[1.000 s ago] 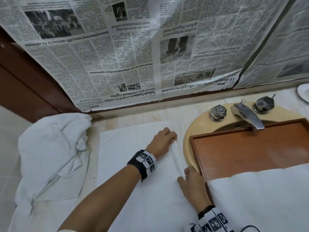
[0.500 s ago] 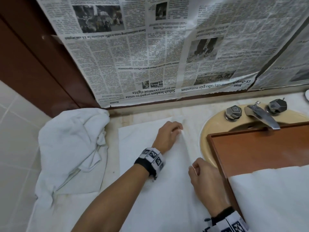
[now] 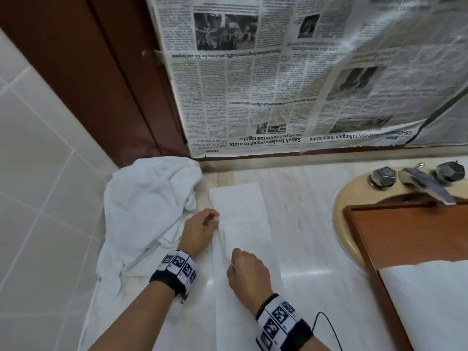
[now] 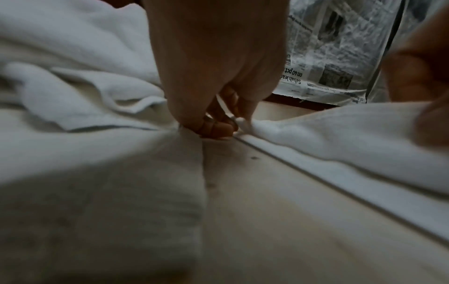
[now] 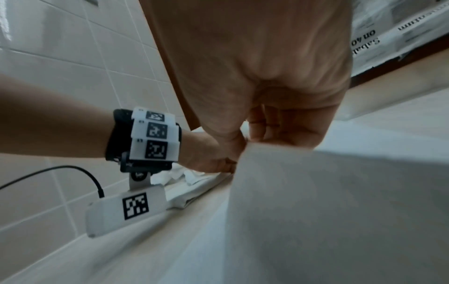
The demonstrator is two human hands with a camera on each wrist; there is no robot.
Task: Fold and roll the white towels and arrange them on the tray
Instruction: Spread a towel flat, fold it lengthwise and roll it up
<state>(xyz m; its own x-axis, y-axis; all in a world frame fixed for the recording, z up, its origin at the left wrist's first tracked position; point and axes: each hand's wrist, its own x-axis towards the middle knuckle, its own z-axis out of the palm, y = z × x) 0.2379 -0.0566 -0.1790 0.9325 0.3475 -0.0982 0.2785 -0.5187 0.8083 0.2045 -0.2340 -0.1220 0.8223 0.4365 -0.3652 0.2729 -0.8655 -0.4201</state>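
Observation:
A white towel lies on the marble counter as a long narrow strip, folded over on itself. My left hand pinches the strip's left edge near its middle; the left wrist view shows the fingertips closed on the hem of the towel. My right hand pinches the same edge a little nearer to me, its fingers curled on the towel. The brown wooden tray sits over the sink at the right, with another white towel draped on its near part.
A heap of crumpled white towels lies at the counter's left end against the tiled wall. The faucet and two knobs stand behind the tray. Newspaper covers the wall behind. A cable hangs from my right wrist.
Both hands have carried the towel's right edge leftward over the rest, so the wide sheet is now a narrow strip. My view has swung left.

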